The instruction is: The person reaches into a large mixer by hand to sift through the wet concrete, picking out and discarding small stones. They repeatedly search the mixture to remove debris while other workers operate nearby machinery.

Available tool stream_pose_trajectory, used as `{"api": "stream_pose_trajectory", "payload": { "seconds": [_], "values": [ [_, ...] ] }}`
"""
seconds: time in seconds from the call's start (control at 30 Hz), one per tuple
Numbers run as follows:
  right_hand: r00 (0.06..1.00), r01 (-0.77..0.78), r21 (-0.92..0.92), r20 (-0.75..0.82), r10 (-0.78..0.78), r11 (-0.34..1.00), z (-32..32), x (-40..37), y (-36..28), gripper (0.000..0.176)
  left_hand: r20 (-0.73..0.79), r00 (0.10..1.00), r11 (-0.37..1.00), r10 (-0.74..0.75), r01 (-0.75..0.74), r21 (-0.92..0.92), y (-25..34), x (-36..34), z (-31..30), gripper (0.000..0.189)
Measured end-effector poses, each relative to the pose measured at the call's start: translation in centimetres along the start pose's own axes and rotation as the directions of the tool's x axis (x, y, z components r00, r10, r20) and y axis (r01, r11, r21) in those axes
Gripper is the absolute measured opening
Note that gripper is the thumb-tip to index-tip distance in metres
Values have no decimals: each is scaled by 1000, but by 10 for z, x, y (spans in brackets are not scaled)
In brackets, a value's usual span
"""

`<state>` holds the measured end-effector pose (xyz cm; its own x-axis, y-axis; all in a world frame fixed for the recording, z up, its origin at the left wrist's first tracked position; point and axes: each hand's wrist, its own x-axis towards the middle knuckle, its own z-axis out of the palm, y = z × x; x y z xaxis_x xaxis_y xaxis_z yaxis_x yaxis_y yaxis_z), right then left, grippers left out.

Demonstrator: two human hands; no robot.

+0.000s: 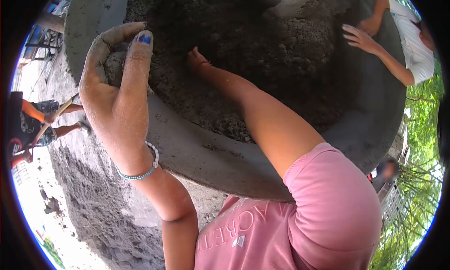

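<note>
My left hand (pixel 115 82) is raised near the camera, dusty with grey dirt, a blue-painted thumbnail showing. Its fingers curl toward the thumb around a grey lump (pixel 115 66). A white and turquoise bracelet circles that wrist. My right hand (pixel 198 59), with a red band at the wrist, reaches down into dark, crumbly material (pixel 220 101) in a wide round grey basin (pixel 211 162). Shadow and the dark material hide most of its fingers. The basin's near rim lies against my pink shirt.
Across the basin at upper right, a person in a white shirt (pixel 417 50) has both hands over the rim. At left, another person (pixel 28 125) grips a wooden handle (pixel 61 110). A further person (pixel 386 169) is at lower right. Rough grey ground (pixel 103 209) lies below.
</note>
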<state>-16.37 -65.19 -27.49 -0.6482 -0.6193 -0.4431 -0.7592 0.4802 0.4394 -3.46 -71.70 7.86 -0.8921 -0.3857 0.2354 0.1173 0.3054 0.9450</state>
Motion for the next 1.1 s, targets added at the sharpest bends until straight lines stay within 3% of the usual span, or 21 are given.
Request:
{"api": "stream_pose_trajectory", "payload": {
  "seconds": [0.07, 0.17, 0.27, 0.37, 0.47, 0.57, 0.67, 0.7, 0.77, 0.8, 0.87, 1.0, 1.1],
  "values": [
    [999, 16, -54, -48, -18, 998, 9, 3, -9, 39, 23, 999, 999, -27, 27, -30, -1, 0, 1, 12],
    [996, -4, 325, 86, -25, 946, 4, -14, -1, 42, 23, 999, 999, -26, 27, -23, -2, -2, 1, 13],
    [993, 79, 134, 80, -90, 988, -11, -32, 7, 47, -6, 1000, 1000, -12, 12, 3, -5, -1, 4, 13],
    [977, 53, 67, 203, -66, 996, 9, -15, -11, 51, 5, 1000, 1000, -18, 18, 23, -7, 3, 4, 14],
    [998, 64, 98, -22, -62, 993, 32, -35, -25, 49, 5, 999, 999, -38, 38, 11, -8, 4, 3, 15],
    [973, 191, 75, 119, -199, 979, 9, -88, -2, 50, -3, 1000, 999, -23, 23, 40, -8, 3, 4, 14],
    [978, 191, 310, 24, -208, 932, -1, -169, 32, 49, 31, 999, 998, -28, 26, 64, 2, -4, -1, 14],
    [974, 129, 527, 92, -208, 840, -9, -199, 52, 49, 36, 999, 998, -16, 14, 62, 3, -5, -2, 14],
    [946, -53, 849, 212, -246, 525, -30, -271, 99, 49, 28, 999, 999, -16, 15, 40, -1, -4, -2, 16],
    [925, -159, 935, 253, -282, 318, -28, -304, 115, 49, 25, 1000, 1000, -17, 16, 23, 0, -2, -2, 16],
    [974, -209, 978, 210, -88, 20, 0, -360, 140, 55, 23, 999, 999, -32, 32, 10, -1, -3, -3, 17],
    [961, -179, 973, 205, -184, 146, -29, -480, 158, 48, 78, 997, 994, 2, -11, 107, 7, -7, 1, 20],
    [946, -156, 951, 221, -236, 266, -28, -525, 175, 46, 252, 968, 976, 10, -64, 207, 14, -7, 3, 19]
  ]
}}
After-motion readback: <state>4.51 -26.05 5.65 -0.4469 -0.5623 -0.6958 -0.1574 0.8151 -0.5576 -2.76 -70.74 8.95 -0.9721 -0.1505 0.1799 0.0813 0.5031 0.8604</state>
